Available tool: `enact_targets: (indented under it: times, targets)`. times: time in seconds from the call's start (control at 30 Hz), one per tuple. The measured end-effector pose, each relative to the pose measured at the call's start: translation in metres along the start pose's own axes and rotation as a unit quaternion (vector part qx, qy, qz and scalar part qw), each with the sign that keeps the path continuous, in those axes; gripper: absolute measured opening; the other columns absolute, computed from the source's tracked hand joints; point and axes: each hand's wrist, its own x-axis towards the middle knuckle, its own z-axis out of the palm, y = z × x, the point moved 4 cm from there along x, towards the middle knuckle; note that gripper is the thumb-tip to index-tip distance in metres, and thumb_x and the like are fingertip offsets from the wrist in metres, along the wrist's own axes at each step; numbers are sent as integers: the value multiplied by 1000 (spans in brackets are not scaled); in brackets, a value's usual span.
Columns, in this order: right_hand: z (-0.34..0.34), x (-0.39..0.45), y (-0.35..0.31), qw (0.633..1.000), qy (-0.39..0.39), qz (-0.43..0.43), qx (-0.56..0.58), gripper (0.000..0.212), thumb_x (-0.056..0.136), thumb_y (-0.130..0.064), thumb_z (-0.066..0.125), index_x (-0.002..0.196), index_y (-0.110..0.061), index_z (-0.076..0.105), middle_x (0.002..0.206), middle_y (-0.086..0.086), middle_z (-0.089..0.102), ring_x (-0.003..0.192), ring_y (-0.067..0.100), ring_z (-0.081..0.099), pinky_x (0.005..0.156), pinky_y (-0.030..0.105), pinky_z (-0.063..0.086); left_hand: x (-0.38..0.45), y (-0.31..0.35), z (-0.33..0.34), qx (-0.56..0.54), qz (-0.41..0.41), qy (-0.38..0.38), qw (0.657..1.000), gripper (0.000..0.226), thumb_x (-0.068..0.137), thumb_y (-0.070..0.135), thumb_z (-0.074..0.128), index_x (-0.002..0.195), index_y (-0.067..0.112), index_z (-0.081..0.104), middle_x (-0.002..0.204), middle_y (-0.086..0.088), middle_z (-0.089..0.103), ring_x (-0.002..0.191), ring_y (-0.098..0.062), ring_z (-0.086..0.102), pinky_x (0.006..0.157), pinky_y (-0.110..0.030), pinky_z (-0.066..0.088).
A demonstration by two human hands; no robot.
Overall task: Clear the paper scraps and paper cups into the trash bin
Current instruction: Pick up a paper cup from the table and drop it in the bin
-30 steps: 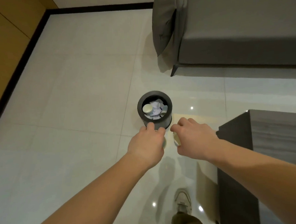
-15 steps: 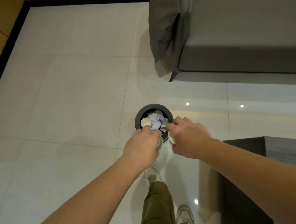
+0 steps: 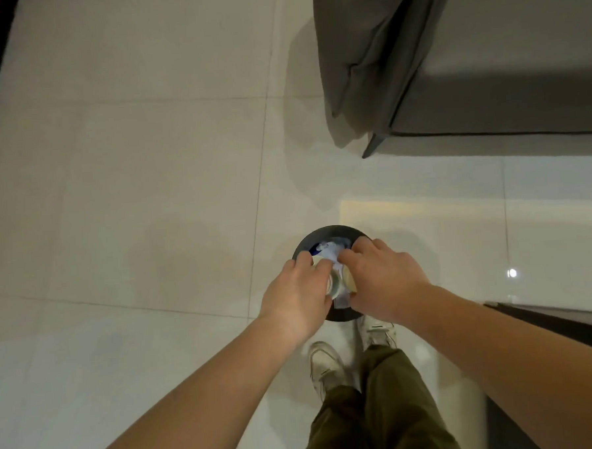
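Note:
A round black trash bin point(image 3: 326, 232) stands on the pale tiled floor just in front of my feet, with crumpled white and blue paper scraps point(image 3: 327, 249) showing inside. Both my hands hover directly over its opening. My left hand point(image 3: 296, 296) grips a white paper cup point(image 3: 335, 285), whose rim shows at my fingers. My right hand point(image 3: 381, 280) grips another paper cup point(image 3: 348, 278), mostly hidden under my fingers. The hands cover much of the bin's near half.
A grey sofa point(image 3: 484, 53) with a hanging cushion fills the upper right. The corner of a dark table point(image 3: 567, 326) sits at the right edge. My shoes point(image 3: 326, 363) and olive trousers are below the bin. Open tiled floor lies to the left.
I have stepped up to the bin. Both hands, each still holding a cup, moved from short of the bin to directly above its opening.

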Motion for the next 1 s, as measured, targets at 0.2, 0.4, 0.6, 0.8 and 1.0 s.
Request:
enact_targets:
  times: [0.2, 0.4, 0.6, 0.8, 1.0]
  targets:
    - [35, 27, 18, 999, -30, -20, -7, 50, 86, -39, 59, 130, -24, 41, 117, 2, 47, 102, 22, 48, 69, 32, 44, 41, -12, 37, 1, -8, -11, 1000, 46, 90, 27, 57, 133, 20, 42, 124, -7, 44, 102, -24, 49, 75, -33, 48]
    - [56, 49, 33, 998, -61, -24, -15, 56, 85, -32, 61, 136, -24, 38, 122, 3, 45, 107, 23, 47, 70, 32, 42, 68, -18, 61, 4, -13, -16, 1000, 49, 88, 19, 62, 134, 20, 42, 123, -7, 45, 104, -24, 49, 76, -32, 49]
    - [77, 70, 41, 997, -76, -31, -12, 62, 87, -33, 61, 141, -22, 32, 128, 5, 43, 111, 24, 46, 75, 32, 45, 91, -31, 78, 5, -23, -12, 1000, 55, 84, 15, 66, 134, 22, 43, 123, -6, 44, 104, -23, 49, 80, -31, 50]
    - [96, 83, 43, 996, -77, -48, 9, 56, 89, -33, 59, 138, -21, 36, 132, 6, 46, 113, 24, 48, 87, 34, 48, 109, -34, 96, -2, -25, -21, 999, 55, 86, 27, 68, 135, 24, 42, 124, -7, 45, 109, -24, 48, 83, -32, 49]
    - [81, 84, 50, 997, -64, -44, 11, 46, 88, -33, 57, 130, -21, 44, 126, 5, 49, 110, 23, 50, 89, 35, 48, 114, -30, 90, 5, -18, -21, 1000, 55, 86, 30, 67, 133, 22, 41, 124, -8, 44, 110, -24, 48, 83, -33, 49]
